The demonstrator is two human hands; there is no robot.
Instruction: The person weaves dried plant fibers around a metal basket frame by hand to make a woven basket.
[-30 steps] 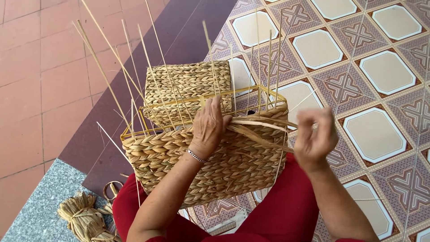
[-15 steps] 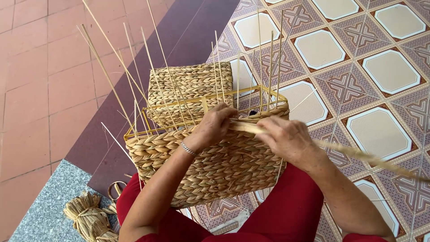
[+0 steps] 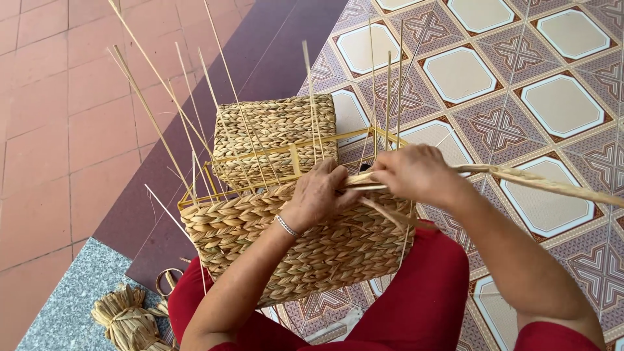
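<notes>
One woven basket (image 3: pixel 305 253) on lap; left hand (image 3: pixel 318 195), right hand (image 3: pixel 416 172) both pinching one braided strand (image 3: pixel 546 185).

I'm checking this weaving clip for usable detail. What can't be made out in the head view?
- Front rim of the woven basket: covered by the left hand and right hand.
- Where the braided strand ends: cut off by the right edge.
- Basket's inside: hidden by its walls and the hands.
- Bundle of dried fibre: cut off by the bottom edge.
- Fingertips' grip on the strand: hidden behind the knuckles.
</notes>
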